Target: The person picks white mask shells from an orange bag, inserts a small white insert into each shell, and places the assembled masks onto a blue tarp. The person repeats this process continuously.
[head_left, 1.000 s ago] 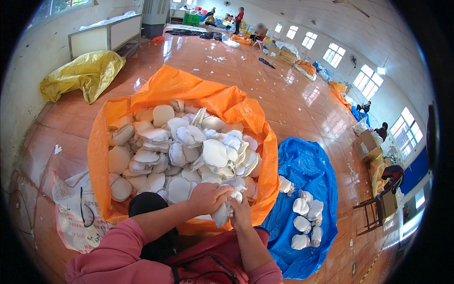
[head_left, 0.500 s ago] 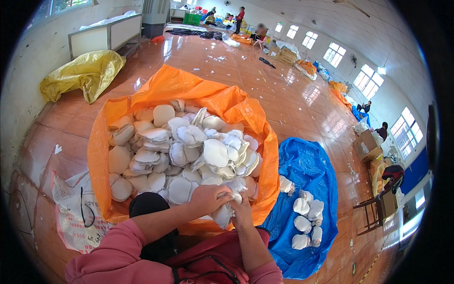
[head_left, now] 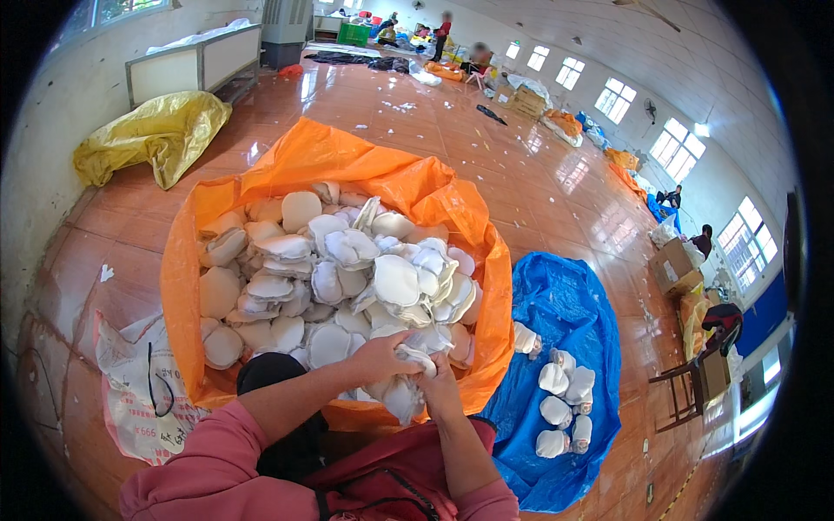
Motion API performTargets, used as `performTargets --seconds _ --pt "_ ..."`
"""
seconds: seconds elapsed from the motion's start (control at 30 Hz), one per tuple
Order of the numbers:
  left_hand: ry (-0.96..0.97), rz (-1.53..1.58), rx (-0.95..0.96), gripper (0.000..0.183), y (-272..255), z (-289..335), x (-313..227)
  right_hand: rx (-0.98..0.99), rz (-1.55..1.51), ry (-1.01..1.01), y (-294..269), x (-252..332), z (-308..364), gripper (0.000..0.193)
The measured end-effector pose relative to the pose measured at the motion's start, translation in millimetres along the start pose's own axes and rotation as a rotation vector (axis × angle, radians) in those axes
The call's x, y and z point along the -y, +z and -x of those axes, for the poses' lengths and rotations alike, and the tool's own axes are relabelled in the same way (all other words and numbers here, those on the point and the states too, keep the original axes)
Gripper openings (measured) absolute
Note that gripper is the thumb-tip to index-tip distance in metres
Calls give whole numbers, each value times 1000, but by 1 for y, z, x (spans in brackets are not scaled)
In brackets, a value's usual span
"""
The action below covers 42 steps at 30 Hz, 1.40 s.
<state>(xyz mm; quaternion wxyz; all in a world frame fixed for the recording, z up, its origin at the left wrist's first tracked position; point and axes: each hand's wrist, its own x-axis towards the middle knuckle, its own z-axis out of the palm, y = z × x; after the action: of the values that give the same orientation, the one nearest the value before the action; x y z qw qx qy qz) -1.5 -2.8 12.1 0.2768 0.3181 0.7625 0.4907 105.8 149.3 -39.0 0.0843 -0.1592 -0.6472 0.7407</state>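
Both my hands are closed on a bundle of white fabric-like pads (head_left: 403, 399) near the front rim of a large orange sack (head_left: 184, 313). My left hand (head_left: 380, 358) grips the bundle from the left and above. My right hand (head_left: 444, 391) wraps round its right side, and its fingers partly hide the pads. Rounded white pads (head_left: 301, 211), many in loose stacks, fill the opened sack. To the right, several bundled white pads (head_left: 553, 378) lie on a blue plastic sheet (head_left: 556, 291).
A printed white sack (head_left: 139, 391) lies flat at the left, with a dark cord on it. A crumpled yellow sack (head_left: 156, 135) rests by the left wall. White scraps dot the tiled floor (head_left: 382, 122). A wooden chair (head_left: 692, 386) and a cardboard box (head_left: 674, 267) stand at the right; other people sit or stand farther off.
My left hand has shifted slightly up and to the left. The bundle has turned in my hands, so a folded pad edge now shows between them.
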Motion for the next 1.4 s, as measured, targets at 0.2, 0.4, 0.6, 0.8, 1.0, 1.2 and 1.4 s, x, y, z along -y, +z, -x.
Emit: performTargets --seconds 0.2,0.4,0.6,0.8,1.0,1.2,1.4 --pt "-28 346 14 81 -7 -6 19 7 -53 -140 11 26 12 25" --pt "85 89 -165 68 -6 7 -14 17 -496 95 -5 31 9 29" --pt "135 105 -219 64 0 2 1 147 -480 81 1 37 8 19" --pt "64 118 -315 57 16 -5 13 20 1 -110 0 7 2 19" --pt "9 8 -381 54 21 -10 20 11 328 -297 2 -5 -2 18" --pt "-228 14 -365 49 8 -25 25 273 257 -146 21 2 16 14" --pt "-22 -10 -390 54 5 -25 7 483 262 -288 80 -19 57 20"
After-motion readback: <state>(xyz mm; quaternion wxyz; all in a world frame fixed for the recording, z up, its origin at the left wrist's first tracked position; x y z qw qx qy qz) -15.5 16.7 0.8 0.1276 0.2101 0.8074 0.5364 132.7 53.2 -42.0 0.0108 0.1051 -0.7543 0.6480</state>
